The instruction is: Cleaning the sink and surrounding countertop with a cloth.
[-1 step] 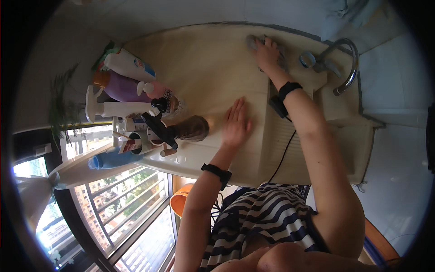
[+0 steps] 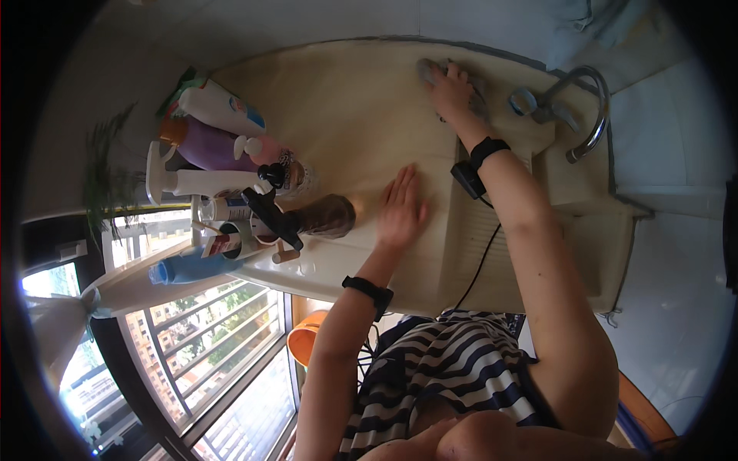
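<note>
My right hand [image 2: 452,91] is closed on a grey cloth [image 2: 478,98], pressing it against the cream countertop [image 2: 338,92] near the back edge, left of the tap. Part of the cloth is covered by my fingers. My left hand [image 2: 400,209] lies flat on the counter with its fingers stretched out, holding nothing. It sits left of the sink basin and right of a dark brown transparent bottle [image 2: 330,216] with a black spray head. A small black device [image 2: 467,180] on a black cable hangs by my right wrist, over the basin edge.
Several bottles crowd the left side, among them a purple bottle [image 2: 219,146], a white bottle [image 2: 219,107] and a blue bottle [image 2: 192,265]. The ridged sink basin [image 2: 584,253] and curved metal tap [image 2: 597,123] are at right. An orange bucket [image 2: 304,338] stands below the counter.
The black device by my right wrist has shifted slightly left. My right hand on the cloth has barely moved; the left hand stays in place.
</note>
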Motion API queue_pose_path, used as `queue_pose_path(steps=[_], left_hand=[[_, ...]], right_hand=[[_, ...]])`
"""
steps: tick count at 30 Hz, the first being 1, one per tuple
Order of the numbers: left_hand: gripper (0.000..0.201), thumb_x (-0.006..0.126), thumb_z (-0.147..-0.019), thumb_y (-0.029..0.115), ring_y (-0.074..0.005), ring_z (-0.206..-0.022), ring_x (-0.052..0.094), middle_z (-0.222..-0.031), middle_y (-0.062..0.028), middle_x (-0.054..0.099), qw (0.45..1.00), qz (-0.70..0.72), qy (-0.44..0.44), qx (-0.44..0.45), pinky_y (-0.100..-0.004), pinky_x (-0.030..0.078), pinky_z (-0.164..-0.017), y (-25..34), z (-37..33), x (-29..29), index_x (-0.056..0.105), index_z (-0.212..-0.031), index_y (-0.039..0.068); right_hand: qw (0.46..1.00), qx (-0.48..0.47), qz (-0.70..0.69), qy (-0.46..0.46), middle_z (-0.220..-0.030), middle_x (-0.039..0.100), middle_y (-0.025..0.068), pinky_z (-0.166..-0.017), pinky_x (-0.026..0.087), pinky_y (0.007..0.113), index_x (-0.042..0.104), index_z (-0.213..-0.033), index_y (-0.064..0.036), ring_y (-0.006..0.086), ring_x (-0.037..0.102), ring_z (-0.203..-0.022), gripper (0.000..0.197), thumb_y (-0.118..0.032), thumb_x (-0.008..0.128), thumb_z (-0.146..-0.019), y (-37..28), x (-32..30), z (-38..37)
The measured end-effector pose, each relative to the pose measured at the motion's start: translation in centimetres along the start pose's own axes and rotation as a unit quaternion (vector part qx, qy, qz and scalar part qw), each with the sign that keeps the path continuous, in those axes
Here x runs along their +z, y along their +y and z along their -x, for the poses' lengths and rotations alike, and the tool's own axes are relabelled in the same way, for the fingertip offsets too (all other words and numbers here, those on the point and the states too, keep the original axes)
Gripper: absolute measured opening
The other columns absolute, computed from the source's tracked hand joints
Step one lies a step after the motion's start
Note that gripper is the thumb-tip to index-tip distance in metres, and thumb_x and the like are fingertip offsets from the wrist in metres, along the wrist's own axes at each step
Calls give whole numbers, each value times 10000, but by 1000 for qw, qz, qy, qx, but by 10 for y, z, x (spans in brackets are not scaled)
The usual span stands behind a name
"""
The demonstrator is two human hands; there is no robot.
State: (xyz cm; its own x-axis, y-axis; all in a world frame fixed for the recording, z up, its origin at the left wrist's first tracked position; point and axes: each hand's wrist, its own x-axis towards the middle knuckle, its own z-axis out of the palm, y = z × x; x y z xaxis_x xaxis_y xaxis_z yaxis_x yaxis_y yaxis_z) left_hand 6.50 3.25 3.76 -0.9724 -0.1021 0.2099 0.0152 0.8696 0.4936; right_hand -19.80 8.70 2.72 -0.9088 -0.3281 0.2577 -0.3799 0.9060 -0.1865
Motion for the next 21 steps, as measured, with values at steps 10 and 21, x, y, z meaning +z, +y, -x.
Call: queue_pose_path(steps=[10, 21], left_hand=[[413, 558, -799, 209, -351, -1103, 411, -1205, -140, 428, 997, 48, 46, -41, -447, 320, -935, -12, 15, -1, 420, -1151, 42], [380, 574, -766, 232, -336, -1069, 412, -1139, -133, 430, 998, 22, 46, -29, -436, 320, -918, -4, 6, 4, 438, -1071, 52]], right_hand=[[939, -308, -147, -52, -1145, 471, 115, -821, 409, 442, 544, -1184, -216, 335, 469, -1006, 429, -325, 605, -774, -7, -22, 126], [979, -200, -23, -31, -1321, 392, 43, -922, 320, 481, 461, -1279, -246, 309, 374, -1166, 433, -380, 479, -869, -27, 2, 36]])
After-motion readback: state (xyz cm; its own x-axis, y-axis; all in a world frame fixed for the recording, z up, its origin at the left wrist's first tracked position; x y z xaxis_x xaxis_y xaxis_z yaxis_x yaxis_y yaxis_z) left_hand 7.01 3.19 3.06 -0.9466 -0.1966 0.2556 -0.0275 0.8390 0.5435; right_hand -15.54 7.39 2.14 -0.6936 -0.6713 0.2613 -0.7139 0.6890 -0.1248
